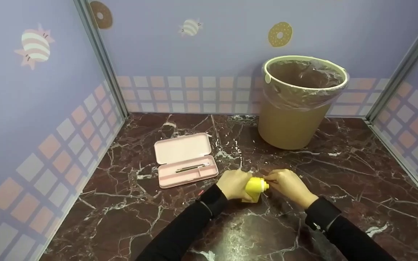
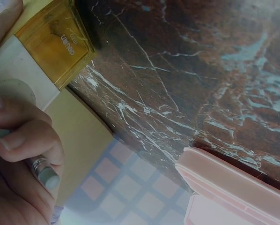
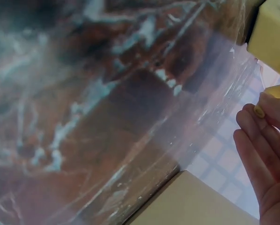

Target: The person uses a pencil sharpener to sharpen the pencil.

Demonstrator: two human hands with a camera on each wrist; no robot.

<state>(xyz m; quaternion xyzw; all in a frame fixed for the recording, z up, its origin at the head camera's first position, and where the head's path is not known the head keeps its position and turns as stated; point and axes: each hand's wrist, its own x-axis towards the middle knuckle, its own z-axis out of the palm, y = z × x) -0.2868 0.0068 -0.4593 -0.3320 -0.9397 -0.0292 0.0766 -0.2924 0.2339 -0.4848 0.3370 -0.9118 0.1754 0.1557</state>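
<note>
My left hand point(image 1: 233, 184) grips a yellow pencil sharpener point(image 1: 254, 187) with a hand crank, low over the marble-patterned table. In the left wrist view, the sharpener's white face and its amber see-through drawer point(image 2: 60, 44) are visible. A pencil point(image 2: 47, 177) lies within the curled left fingers, only its metal band and eraser end in sight; its tip is hidden. At the crank side, my right hand point(image 1: 289, 186) pinches the small yellow crank knob point(image 3: 258, 111) between thumb and fingers.
An open pink pencil case point(image 1: 181, 149) lies left of the hands, with pencils point(image 1: 192, 168) in its tray. A tall bin point(image 1: 289, 125) with a clear liner stands at the back right. Patterned walls point(image 1: 209, 47) enclose the table. Something small and red point(image 1: 200, 192) shows beside the left sleeve.
</note>
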